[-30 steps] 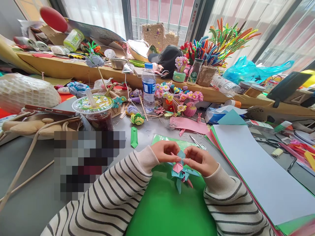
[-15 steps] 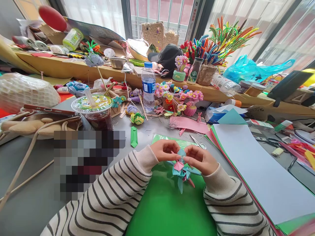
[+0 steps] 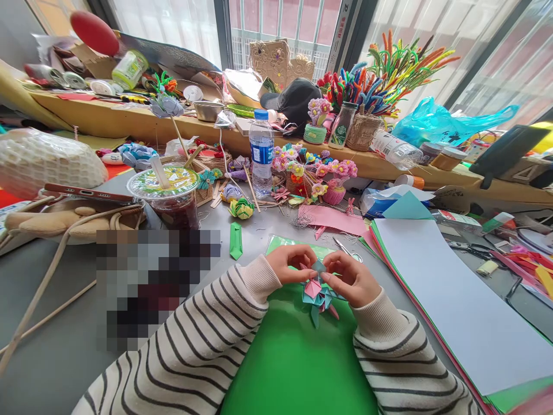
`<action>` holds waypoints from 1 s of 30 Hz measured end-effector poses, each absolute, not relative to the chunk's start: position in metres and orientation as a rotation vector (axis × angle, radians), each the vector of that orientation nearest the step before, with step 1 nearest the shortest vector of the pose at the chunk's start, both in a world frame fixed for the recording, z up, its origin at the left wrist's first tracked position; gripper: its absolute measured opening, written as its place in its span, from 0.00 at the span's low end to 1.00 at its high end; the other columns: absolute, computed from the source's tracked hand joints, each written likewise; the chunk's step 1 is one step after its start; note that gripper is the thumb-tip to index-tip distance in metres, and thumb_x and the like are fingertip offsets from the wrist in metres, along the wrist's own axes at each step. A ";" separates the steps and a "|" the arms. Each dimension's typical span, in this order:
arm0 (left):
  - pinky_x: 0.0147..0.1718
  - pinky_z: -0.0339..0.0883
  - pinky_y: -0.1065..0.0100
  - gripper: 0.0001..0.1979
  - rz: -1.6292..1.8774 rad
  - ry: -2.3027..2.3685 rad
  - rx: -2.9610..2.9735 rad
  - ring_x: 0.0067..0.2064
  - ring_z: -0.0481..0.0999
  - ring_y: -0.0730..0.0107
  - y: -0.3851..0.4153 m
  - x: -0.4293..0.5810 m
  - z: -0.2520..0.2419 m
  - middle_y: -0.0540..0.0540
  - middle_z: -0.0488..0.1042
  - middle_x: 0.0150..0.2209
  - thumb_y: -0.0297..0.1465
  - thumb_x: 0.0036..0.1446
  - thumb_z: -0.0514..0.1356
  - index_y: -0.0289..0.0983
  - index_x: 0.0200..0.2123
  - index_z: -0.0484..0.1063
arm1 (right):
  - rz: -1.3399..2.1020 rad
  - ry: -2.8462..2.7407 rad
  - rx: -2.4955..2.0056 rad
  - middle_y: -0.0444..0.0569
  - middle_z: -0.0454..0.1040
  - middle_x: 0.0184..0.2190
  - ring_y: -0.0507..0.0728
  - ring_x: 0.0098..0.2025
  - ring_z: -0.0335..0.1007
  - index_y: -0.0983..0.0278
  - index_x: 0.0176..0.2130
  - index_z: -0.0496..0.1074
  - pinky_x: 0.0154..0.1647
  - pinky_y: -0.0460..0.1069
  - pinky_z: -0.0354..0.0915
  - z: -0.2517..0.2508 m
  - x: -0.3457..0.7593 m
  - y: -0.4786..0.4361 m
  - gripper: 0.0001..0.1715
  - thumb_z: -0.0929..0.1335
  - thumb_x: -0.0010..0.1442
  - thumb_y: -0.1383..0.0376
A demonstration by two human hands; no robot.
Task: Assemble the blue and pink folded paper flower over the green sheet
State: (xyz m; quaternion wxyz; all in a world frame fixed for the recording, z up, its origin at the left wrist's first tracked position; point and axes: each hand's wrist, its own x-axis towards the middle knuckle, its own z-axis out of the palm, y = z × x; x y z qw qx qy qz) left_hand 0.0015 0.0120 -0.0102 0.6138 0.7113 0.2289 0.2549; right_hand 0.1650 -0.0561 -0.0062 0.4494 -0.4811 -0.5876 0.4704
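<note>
A folded-paper flower (image 3: pixel 318 297) in light blue and pink is held up between my two hands. The fingers of my left hand (image 3: pixel 292 265) pinch its upper left side. From the right, my right hand (image 3: pixel 355 279) pinches the upper blue petal with thumb and fingertips. Pointed blue and pink petals hang below the fingers; part of the flower's top is hidden by them. Under both hands lies a glossy green sheet (image 3: pixel 298 363).
White paper (image 3: pixel 458 288) tops a stack of coloured sheets at the right. Small scissors (image 3: pixel 347 249) lie beyond my hands. A folded green strip (image 3: pixel 235 241), a drink cup (image 3: pixel 166 199) and a water bottle (image 3: pixel 261 155) stand or lie farther left. Craft flowers and supplies crowd the back.
Both hands still pinch the paper flower. Its lower petals are a little higher and turned slightly, and the blue petal between my fingertips appears tilted differently.
</note>
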 end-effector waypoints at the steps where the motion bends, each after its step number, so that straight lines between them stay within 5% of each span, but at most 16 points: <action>1: 0.29 0.64 0.73 0.13 0.593 0.528 1.653 0.26 0.67 0.78 0.012 0.001 -0.010 0.51 0.66 0.23 0.35 0.42 0.62 0.32 0.27 0.66 | 1.150 -1.456 -1.199 0.43 0.64 0.23 0.50 0.26 0.62 0.62 0.30 0.63 0.24 0.45 0.61 -0.006 0.165 -0.056 0.13 0.68 0.48 0.57; 30: 0.31 0.61 0.74 0.07 0.846 0.523 2.321 0.28 0.68 0.76 0.005 0.001 -0.002 0.48 0.71 0.25 0.31 0.52 0.54 0.35 0.27 0.68 | 0.845 -1.734 -1.274 0.45 0.68 0.25 0.51 0.27 0.65 0.64 0.31 0.64 0.26 0.46 0.65 -0.010 0.172 -0.053 0.05 0.64 0.49 0.67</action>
